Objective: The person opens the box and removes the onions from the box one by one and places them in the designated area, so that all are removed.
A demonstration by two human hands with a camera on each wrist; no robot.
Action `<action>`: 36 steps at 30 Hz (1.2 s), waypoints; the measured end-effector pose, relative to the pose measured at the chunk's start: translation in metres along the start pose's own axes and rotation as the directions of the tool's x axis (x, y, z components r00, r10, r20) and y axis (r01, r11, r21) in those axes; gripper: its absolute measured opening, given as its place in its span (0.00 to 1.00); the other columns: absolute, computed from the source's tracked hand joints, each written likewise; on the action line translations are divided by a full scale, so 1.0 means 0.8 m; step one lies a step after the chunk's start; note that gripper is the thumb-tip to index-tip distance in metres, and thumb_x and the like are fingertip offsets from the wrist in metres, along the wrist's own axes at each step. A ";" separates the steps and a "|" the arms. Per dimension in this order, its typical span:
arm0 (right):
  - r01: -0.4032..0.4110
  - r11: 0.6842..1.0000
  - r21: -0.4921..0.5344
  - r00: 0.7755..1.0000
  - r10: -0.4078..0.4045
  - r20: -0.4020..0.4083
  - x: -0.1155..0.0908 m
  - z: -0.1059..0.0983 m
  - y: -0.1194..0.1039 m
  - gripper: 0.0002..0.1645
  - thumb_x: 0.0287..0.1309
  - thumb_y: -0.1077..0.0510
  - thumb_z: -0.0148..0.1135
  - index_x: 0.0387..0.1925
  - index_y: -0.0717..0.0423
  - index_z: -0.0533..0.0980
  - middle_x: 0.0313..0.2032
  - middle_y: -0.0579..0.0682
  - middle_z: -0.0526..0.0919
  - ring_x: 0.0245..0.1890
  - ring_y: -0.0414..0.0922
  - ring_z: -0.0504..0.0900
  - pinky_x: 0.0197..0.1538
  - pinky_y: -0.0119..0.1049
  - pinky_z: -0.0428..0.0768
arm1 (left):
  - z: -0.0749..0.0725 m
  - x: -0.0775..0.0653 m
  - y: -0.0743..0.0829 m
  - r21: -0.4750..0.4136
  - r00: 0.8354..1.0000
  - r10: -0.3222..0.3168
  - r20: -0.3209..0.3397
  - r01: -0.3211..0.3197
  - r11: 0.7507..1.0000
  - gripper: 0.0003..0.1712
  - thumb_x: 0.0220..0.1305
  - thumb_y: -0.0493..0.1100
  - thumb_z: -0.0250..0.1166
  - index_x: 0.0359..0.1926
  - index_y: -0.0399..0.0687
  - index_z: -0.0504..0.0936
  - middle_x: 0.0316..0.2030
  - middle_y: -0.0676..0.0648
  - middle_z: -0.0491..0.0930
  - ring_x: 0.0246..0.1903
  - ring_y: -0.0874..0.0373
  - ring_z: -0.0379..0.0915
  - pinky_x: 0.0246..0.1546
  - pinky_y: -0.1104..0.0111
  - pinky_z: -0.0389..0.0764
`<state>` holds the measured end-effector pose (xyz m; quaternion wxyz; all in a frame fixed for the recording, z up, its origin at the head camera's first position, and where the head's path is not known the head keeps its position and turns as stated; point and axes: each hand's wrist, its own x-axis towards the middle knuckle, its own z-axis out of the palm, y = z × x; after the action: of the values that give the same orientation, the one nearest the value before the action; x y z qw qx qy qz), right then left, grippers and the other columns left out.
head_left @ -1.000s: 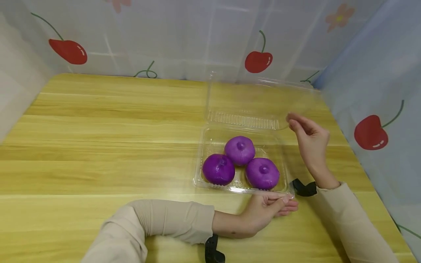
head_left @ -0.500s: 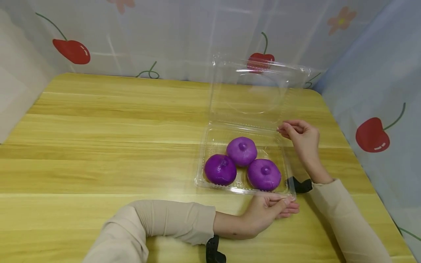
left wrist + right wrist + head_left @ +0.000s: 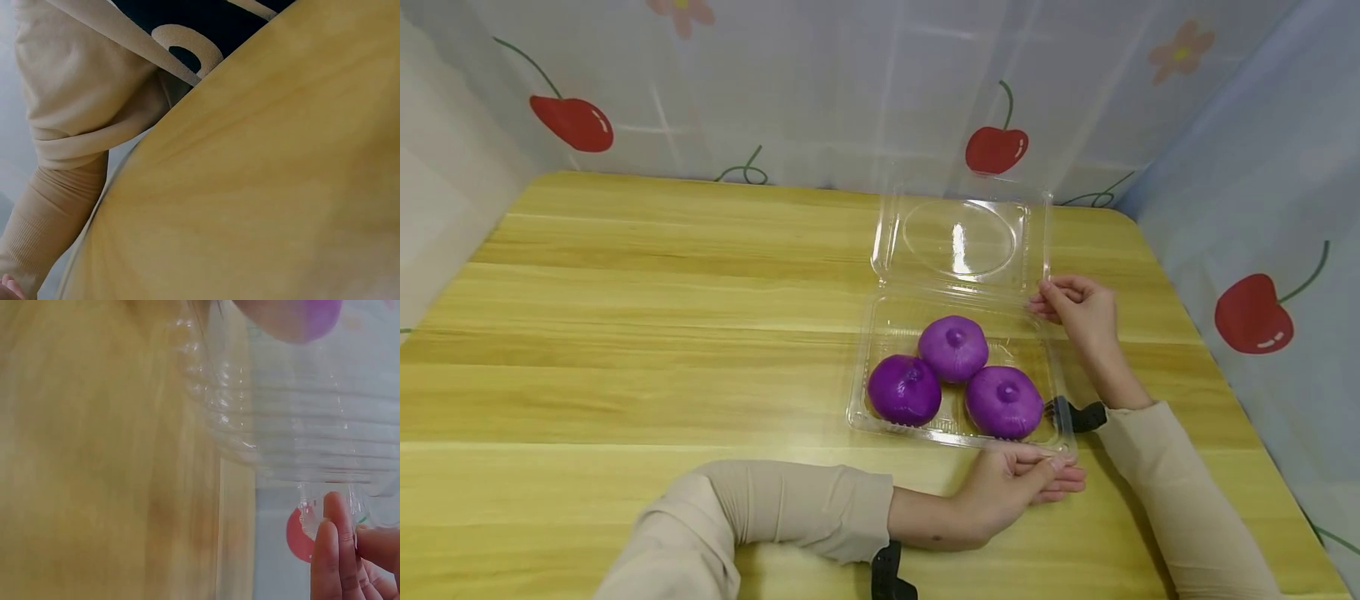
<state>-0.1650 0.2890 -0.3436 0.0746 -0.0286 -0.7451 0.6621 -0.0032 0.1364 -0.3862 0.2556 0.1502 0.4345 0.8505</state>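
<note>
A clear plastic clamshell box (image 3: 860, 367) stands on the wooden table with its lid (image 3: 917, 271) raised at the back. Three round purple onion-like things (image 3: 953, 348) with small nubs on top sit in its base. With thumb and fingers, my left hand (image 3: 1011, 487) pinches the base's front right corner. My right hand (image 3: 1086, 312) pinches the lid's lower right edge, close to the hinge. In the right wrist view, the right fingers (image 3: 325, 556) meet clear plastic beneath the ribbed box wall. The left wrist view shows sleeve and table but not the box.
The wooden table (image 3: 647, 333) extends far to the left of the box. Behind it hangs a pale curtain (image 3: 820, 92) with cherry prints, and another cherry-printed sheet (image 3: 1292, 225) borders the right side. Black straps (image 3: 891, 575) are worn at both wrists.
The right hand has moved left along the lid edge toward the hinge. The lid has swung from skewed right to squarely above the base, now standing lower. The left hand stays put.
</note>
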 end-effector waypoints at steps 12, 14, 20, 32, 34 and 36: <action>-0.154 0.987 0.055 0.986 0.150 0.071 0.009 -0.004 0.005 0.15 0.62 0.62 0.57 0.41 0.75 0.70 0.22 0.48 0.83 0.22 0.39 0.83 0.29 0.28 0.81 | -0.001 0.004 -0.001 -0.009 1.000 -0.028 -0.012 0.028 1.000 0.17 0.68 0.33 0.54 0.51 0.21 0.74 0.41 0.32 0.79 0.42 0.54 0.79 0.44 0.67 0.78; -0.164 0.986 0.039 0.984 0.161 0.076 0.010 -0.004 0.005 0.15 0.63 0.62 0.57 0.42 0.74 0.70 0.22 0.47 0.83 0.23 0.38 0.83 0.29 0.27 0.81 | -0.002 0.005 0.000 -0.006 0.999 -0.034 -0.011 0.034 0.999 0.16 0.68 0.33 0.54 0.51 0.21 0.74 0.41 0.32 0.79 0.42 0.53 0.79 0.44 0.67 0.78; -0.194 0.981 0.004 0.977 0.193 0.086 0.013 -0.005 0.004 0.16 0.63 0.61 0.56 0.43 0.73 0.70 0.22 0.47 0.83 0.23 0.38 0.83 0.29 0.27 0.81 | -0.003 -0.002 0.005 -0.013 0.992 -0.127 0.006 0.127 0.992 0.16 0.69 0.34 0.53 0.50 0.21 0.75 0.41 0.33 0.80 0.43 0.50 0.79 0.43 0.67 0.79; -0.223 0.975 0.001 0.972 0.222 0.082 0.015 -0.007 0.005 0.15 0.64 0.60 0.56 0.42 0.71 0.72 0.23 0.48 0.83 0.24 0.38 0.83 0.32 0.28 0.81 | 0.001 -0.019 0.032 0.046 0.979 -0.131 0.154 0.125 0.991 0.18 0.71 0.35 0.50 0.51 0.20 0.73 0.43 0.31 0.78 0.42 0.57 0.79 0.43 0.69 0.79; -0.223 0.975 0.005 0.971 0.222 0.084 0.014 -0.008 0.006 0.14 0.64 0.61 0.56 0.42 0.71 0.72 0.23 0.48 0.83 0.24 0.38 0.83 0.32 0.28 0.81 | 0.002 -0.021 0.040 0.046 0.979 -0.112 0.173 0.105 0.993 0.18 0.71 0.35 0.50 0.51 0.19 0.73 0.44 0.30 0.78 0.42 0.57 0.78 0.43 0.68 0.79; -0.221 0.975 0.006 0.972 0.220 0.087 0.012 -0.008 0.007 0.14 0.64 0.61 0.55 0.42 0.72 0.72 0.23 0.48 0.83 0.24 0.38 0.83 0.32 0.28 0.82 | 0.003 -0.024 0.048 0.045 0.979 -0.091 0.183 0.084 0.995 0.18 0.71 0.34 0.50 0.50 0.19 0.73 0.44 0.30 0.78 0.43 0.57 0.78 0.43 0.68 0.79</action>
<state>-0.1742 0.2975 -0.3477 -0.0314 -0.0821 -0.7345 0.6728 0.0020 0.1082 -0.3543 0.3290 0.2141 0.4308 0.8126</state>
